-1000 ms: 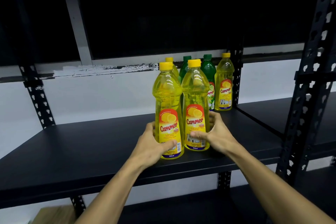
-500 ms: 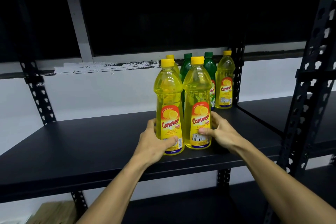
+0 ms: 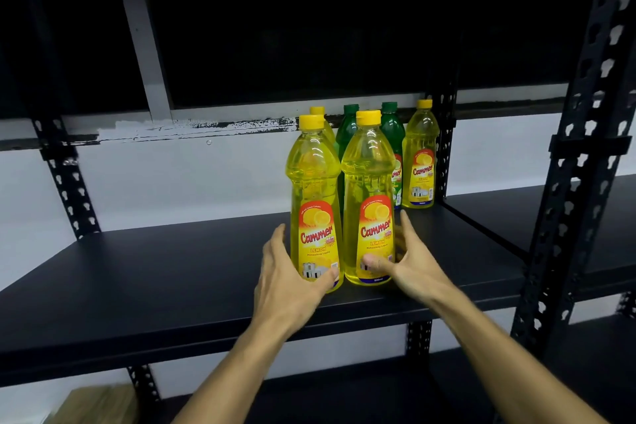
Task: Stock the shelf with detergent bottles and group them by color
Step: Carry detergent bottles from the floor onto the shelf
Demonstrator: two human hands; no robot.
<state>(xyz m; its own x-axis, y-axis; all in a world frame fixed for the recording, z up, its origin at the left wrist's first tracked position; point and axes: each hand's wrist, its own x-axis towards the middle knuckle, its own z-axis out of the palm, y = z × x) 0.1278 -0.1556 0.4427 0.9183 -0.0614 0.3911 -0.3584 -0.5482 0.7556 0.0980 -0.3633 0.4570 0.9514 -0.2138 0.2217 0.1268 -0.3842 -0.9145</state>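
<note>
Two yellow lemon detergent bottles stand upright side by side near the front of the black shelf (image 3: 165, 272). My left hand (image 3: 285, 282) lies against the left one (image 3: 313, 182), fingers straight beside it and thumb touching its base. My right hand (image 3: 413, 265) flanks the right one (image 3: 368, 175), fingers straight and thumb touching the label. Behind them stand two green bottles (image 3: 348, 131) (image 3: 393, 134), with a third yellow bottle (image 3: 421, 162) at the back right. Another yellow bottle (image 3: 318, 112) is mostly hidden at the back left.
Black perforated uprights rise at the right (image 3: 578, 189) and behind the bottles (image 3: 444, 155). A second shelf bay (image 3: 499, 217) continues to the right. A brown cardboard box (image 3: 93, 403) sits low at the bottom left. The shelf's left half is bare.
Both hands have loosened from gripping the two front yellow bottles; their fingers are now straight beside them. The bottles stand slightly farther back on the shelf.
</note>
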